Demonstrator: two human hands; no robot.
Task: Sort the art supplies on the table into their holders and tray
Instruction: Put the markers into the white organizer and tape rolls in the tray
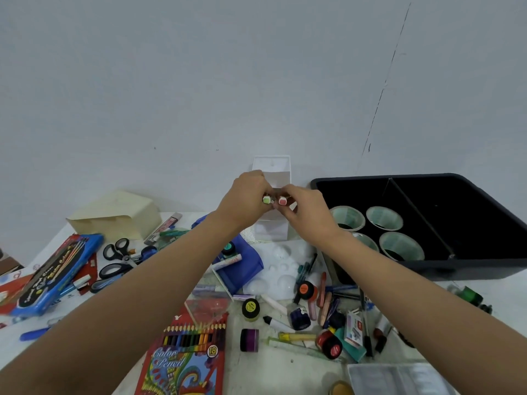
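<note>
Mostly hidden, two markers meet before the white holder [272,166].
Only end caps show: fingers of the left hand [245,198] clamp the green marker [266,199], those of the right hand [305,212] the red marker [282,200], covering the holder's middle. Right of it stands the black tray [484,270]; nearer, clutter crowds the worktop [268,373].

Tray [427,270]: matt black plastic. Holder [272,166]: smooth white plastic. Pencil box [185,363] at the near edge of the tabletop [253,374]: glossy printed card. Cream box [119,215]: matt paperboard. Scissors [125,256]: black plastic handles, metal blades.
</note>
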